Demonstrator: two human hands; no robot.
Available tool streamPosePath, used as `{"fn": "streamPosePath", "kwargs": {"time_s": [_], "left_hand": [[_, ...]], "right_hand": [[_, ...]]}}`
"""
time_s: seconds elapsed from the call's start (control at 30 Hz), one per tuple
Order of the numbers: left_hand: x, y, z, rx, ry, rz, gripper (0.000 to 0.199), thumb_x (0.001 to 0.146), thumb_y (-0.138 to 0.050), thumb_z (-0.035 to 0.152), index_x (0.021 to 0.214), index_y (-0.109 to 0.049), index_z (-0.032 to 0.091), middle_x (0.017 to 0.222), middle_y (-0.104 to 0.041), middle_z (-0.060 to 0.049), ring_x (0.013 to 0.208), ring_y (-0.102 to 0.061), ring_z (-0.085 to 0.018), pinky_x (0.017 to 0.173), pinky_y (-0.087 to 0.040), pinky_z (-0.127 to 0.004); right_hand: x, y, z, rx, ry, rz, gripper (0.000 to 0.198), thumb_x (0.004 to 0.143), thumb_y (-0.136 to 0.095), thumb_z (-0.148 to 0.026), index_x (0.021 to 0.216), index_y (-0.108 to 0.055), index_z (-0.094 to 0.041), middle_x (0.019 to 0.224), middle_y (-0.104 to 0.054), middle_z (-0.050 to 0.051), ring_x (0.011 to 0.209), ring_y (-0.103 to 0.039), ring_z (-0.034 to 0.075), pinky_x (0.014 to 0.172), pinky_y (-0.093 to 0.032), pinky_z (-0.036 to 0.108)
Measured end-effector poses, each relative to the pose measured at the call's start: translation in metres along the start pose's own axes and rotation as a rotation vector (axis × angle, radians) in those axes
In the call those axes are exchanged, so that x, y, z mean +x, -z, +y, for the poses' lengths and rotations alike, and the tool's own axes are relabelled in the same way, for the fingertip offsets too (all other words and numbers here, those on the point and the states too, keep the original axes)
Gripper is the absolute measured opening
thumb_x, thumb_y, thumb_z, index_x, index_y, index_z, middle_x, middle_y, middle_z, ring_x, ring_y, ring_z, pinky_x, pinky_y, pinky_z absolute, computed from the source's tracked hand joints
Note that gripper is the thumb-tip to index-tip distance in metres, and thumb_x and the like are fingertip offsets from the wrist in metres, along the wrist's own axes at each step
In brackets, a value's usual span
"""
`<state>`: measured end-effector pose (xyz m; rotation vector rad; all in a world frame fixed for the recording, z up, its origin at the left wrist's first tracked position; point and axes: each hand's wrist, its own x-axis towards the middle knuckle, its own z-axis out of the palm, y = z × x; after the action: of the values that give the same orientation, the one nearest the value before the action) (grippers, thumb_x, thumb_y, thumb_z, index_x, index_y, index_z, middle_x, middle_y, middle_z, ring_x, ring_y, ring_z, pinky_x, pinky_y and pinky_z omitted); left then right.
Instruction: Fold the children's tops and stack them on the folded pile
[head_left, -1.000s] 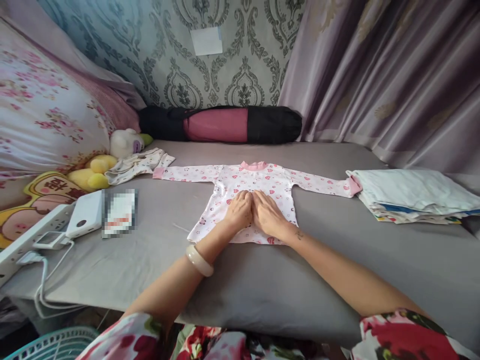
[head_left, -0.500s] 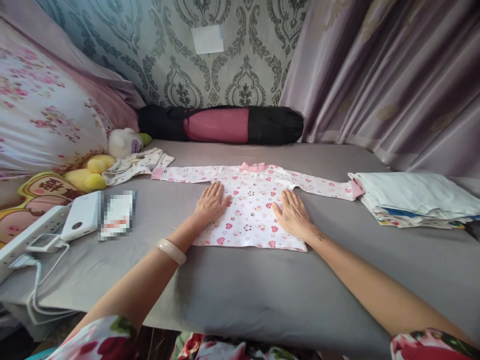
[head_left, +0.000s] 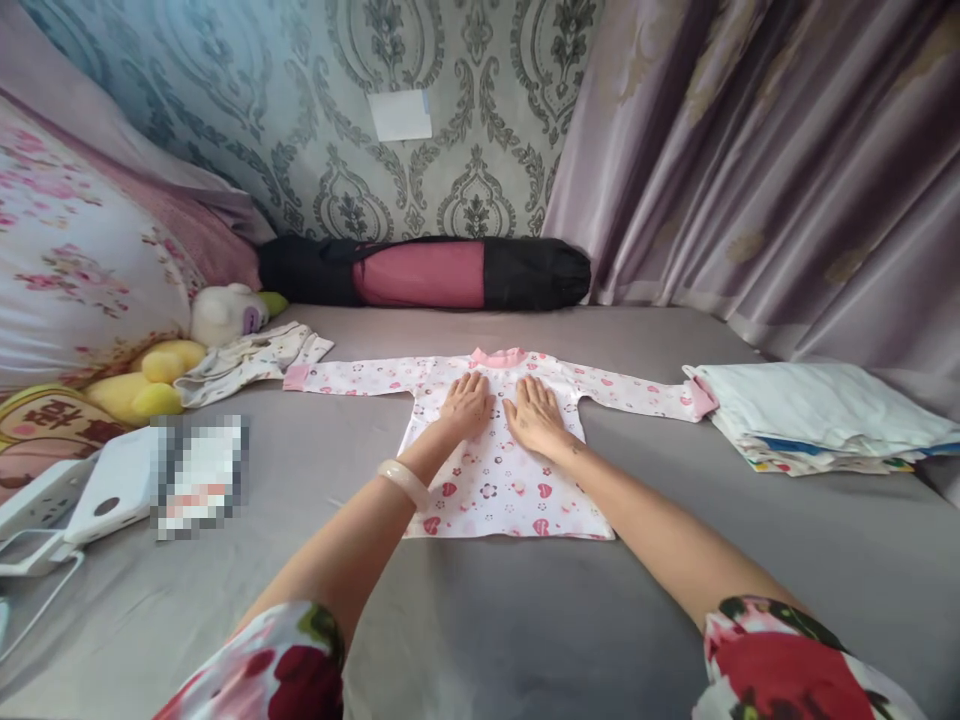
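Observation:
A small white long-sleeved baby top point(head_left: 499, 480) with pink hearts and a pink collar lies flat on the grey bed sheet point(head_left: 525, 620), sleeves spread to both sides. My left hand point(head_left: 465, 405) rests palm down on the upper chest of the top, just below the collar. My right hand point(head_left: 534, 415) lies flat beside it, fingers pointing at the collar. Both hands press on the fabric and grip nothing. A pale bangle point(head_left: 405, 483) sits on my left wrist.
A stack of folded clothes point(head_left: 817, 415) lies at the right. Another small garment point(head_left: 244, 360) and soft toys point(head_left: 161, 365) lie at the left, near a white power bank point(head_left: 109, 485). A black and pink roll bag point(head_left: 424, 272) lies along the wall. Curtains hang at the right.
My hands went from the middle of the top out to its side edges, then came back together higher up near the collar. The camera moved closer over the bed.

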<state>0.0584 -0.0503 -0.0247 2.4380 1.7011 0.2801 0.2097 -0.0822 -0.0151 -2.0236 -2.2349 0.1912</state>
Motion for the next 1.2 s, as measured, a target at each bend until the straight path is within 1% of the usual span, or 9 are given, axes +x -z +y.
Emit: {"fn": "streamPosePath", "kwargs": {"time_s": [0.17, 0.27, 0.4, 0.53, 0.7, 0.83, 0.9, 1.03, 1.2], "left_hand": [[0.020, -0.002, -0.004, -0.006, 0.064, -0.001, 0.056, 0.098, -0.027, 0.045, 0.144, -0.038, 0.016, 0.157, -0.030, -0.017, 0.146, -0.023, -0.035, 0.114, -0.020, -0.055], [0.027, 0.003, -0.004, 0.030, 0.099, 0.062, 0.056, 0.098, -0.027, 0.045, 0.144, -0.039, 0.015, 0.151, -0.038, -0.018, 0.140, -0.031, -0.035, 0.111, -0.026, -0.054], [0.038, 0.015, 0.002, 0.062, 0.181, 0.128, 0.050, 0.098, -0.029, 0.041, 0.137, -0.047, 0.015, 0.131, -0.055, -0.019, 0.122, -0.048, -0.035, 0.099, -0.038, -0.052], [0.056, 0.022, 0.003, 0.052, 0.256, 0.163, 0.039, 0.098, -0.032, 0.037, 0.118, -0.060, 0.018, 0.120, -0.060, -0.017, 0.114, -0.052, -0.034, 0.092, -0.042, -0.049], [0.074, 0.012, -0.013, -0.017, 0.325, 0.220, 0.032, 0.097, -0.037, 0.036, 0.110, -0.061, 0.020, 0.113, -0.060, -0.015, 0.108, -0.054, -0.031, 0.088, -0.043, -0.042], [0.079, 0.000, -0.029, -0.093, 0.284, 0.301, 0.030, 0.096, -0.041, 0.038, 0.112, -0.061, 0.021, 0.112, -0.060, -0.012, 0.105, -0.056, -0.026, 0.094, -0.040, -0.037], [0.081, -0.003, -0.034, -0.120, 0.261, 0.300, 0.032, 0.096, -0.042, 0.038, 0.115, -0.060, 0.020, 0.118, -0.060, -0.012, 0.108, -0.056, -0.025, 0.096, -0.039, -0.037], [0.085, -0.005, -0.040, -0.142, 0.213, 0.239, 0.035, 0.097, -0.040, 0.036, 0.118, -0.062, 0.019, 0.120, -0.062, -0.012, 0.112, -0.055, -0.025, 0.098, -0.039, -0.036], [0.089, -0.004, -0.043, -0.135, 0.198, 0.225, 0.036, 0.096, -0.041, 0.033, 0.121, -0.063, 0.018, 0.115, -0.063, -0.014, 0.109, -0.057, -0.026, 0.097, -0.040, -0.037]], "right_hand": [[0.029, -0.001, 0.001, 0.026, -0.074, 0.030, 0.063, 0.100, -0.022, -0.042, 0.151, -0.029, -0.005, 0.159, -0.021, 0.020, 0.147, -0.016, 0.031, 0.116, -0.011, 0.051], [0.039, -0.002, 0.001, 0.011, -0.117, 0.070, 0.062, 0.100, -0.024, -0.042, 0.150, -0.031, -0.006, 0.159, -0.023, 0.020, 0.146, -0.018, 0.033, 0.115, -0.014, 0.052], [0.053, -0.001, 0.000, -0.029, -0.163, 0.213, 0.055, 0.099, -0.031, -0.043, 0.140, -0.047, -0.009, 0.146, -0.043, 0.022, 0.132, -0.039, 0.035, 0.105, -0.030, 0.049], [0.069, 0.002, 0.006, -0.020, -0.221, 0.343, 0.039, 0.099, -0.034, -0.036, 0.117, -0.063, -0.018, 0.120, -0.058, 0.018, 0.112, -0.051, 0.031, 0.090, -0.039, 0.042], [0.087, 0.001, 0.016, 0.045, -0.304, 0.380, 0.029, 0.097, -0.041, -0.031, 0.104, -0.067, -0.019, 0.112, -0.060, 0.015, 0.107, -0.054, 0.029, 0.086, -0.040, 0.039], [0.096, -0.004, 0.024, 0.128, -0.343, 0.403, 0.027, 0.094, -0.049, -0.034, 0.104, -0.064, -0.014, 0.109, -0.061, 0.016, 0.104, -0.056, 0.029, 0.086, -0.042, 0.038], [0.098, -0.005, 0.028, 0.155, -0.290, 0.420, 0.029, 0.093, -0.050, -0.032, 0.111, -0.062, -0.012, 0.113, -0.061, 0.016, 0.103, -0.057, 0.027, 0.087, -0.043, 0.036], [0.099, -0.004, 0.036, 0.122, -0.056, 0.359, 0.041, 0.096, -0.041, -0.022, 0.135, -0.051, -0.015, 0.130, -0.057, 0.014, 0.111, -0.055, 0.025, 0.092, -0.041, 0.035], [0.103, 0.000, 0.037, 0.025, 0.017, 0.225, 0.048, 0.095, -0.034, -0.013, 0.140, -0.050, -0.018, 0.126, -0.059, 0.014, 0.112, -0.053, 0.027, 0.093, -0.040, 0.036]]}}
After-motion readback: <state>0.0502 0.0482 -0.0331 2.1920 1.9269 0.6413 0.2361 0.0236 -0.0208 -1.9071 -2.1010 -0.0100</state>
